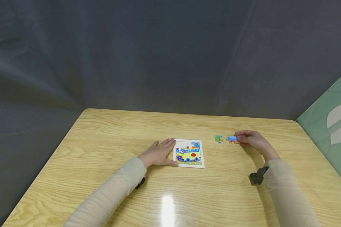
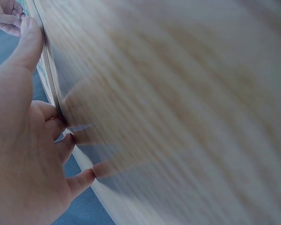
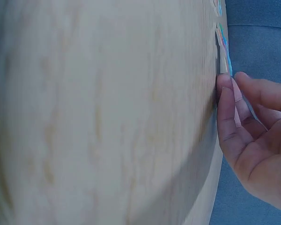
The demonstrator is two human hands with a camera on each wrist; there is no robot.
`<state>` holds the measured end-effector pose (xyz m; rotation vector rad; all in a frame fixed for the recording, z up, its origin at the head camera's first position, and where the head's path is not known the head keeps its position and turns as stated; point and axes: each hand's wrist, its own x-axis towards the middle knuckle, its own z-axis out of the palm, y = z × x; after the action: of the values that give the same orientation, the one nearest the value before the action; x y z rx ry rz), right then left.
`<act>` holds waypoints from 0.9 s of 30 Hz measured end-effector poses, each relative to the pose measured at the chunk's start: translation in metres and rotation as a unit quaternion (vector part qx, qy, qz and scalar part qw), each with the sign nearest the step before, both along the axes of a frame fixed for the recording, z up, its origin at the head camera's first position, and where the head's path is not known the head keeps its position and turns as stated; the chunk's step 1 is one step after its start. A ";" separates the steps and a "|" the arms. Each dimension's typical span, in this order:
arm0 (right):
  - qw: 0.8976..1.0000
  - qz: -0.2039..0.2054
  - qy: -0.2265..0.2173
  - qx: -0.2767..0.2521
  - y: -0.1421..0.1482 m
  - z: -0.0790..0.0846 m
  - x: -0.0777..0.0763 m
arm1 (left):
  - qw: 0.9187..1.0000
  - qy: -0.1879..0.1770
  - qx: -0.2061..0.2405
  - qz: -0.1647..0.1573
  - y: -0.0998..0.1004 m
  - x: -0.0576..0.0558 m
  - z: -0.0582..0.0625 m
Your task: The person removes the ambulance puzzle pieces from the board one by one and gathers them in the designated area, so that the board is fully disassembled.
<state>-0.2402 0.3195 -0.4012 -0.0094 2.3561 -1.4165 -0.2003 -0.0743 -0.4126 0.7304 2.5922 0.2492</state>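
Note:
A jigsaw puzzle in a white square frame [image 1: 202,159] lies on the table, its pieces showing a yellow ambulance with a red cross. Its upper left part is a pale bare area. My left hand [image 1: 159,154] rests along the frame's left side, fingers extended, thumb at the lower left corner. To the right, my right hand [image 1: 254,142] pinches the right end of a blue and orange puzzle piece [image 1: 232,139] between thumb and fingers. In the right wrist view the piece [image 3: 226,51] is seen edge-on at the fingertips, low over the table.
A green and blue loose puzzle piece [image 1: 218,138] lies between the frame and my right hand. The wooden table [image 1: 116,132] ends at a dark curtain [image 1: 164,63] behind. A green patterned panel [image 1: 329,126] stands along the right side.

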 end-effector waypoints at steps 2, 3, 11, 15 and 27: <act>1.000 -0.005 0.003 -0.005 0.000 0.000 0.001 | 1.000 0.000 -0.001 -0.001 0.000 0.000 0.000; 1.000 -0.009 0.005 -0.008 -0.001 0.000 0.001 | 1.000 0.000 -0.002 -0.001 0.000 0.000 0.000; 0.997 0.012 0.049 0.059 -0.024 0.015 0.003 | 1.000 -0.003 -0.001 -0.002 0.000 0.001 -0.001; 0.993 0.044 0.076 0.078 -0.049 0.024 0.004 | 1.000 -0.002 -0.002 -0.003 0.000 0.001 -0.001; 0.982 0.118 0.116 0.087 -0.113 0.021 0.007 | 1.000 0.002 -0.002 -0.001 0.001 0.001 0.001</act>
<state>-0.2332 0.2067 -0.3798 -0.4131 2.5558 -1.1463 -0.1995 -0.0729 -0.4117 0.7323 2.5954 0.2410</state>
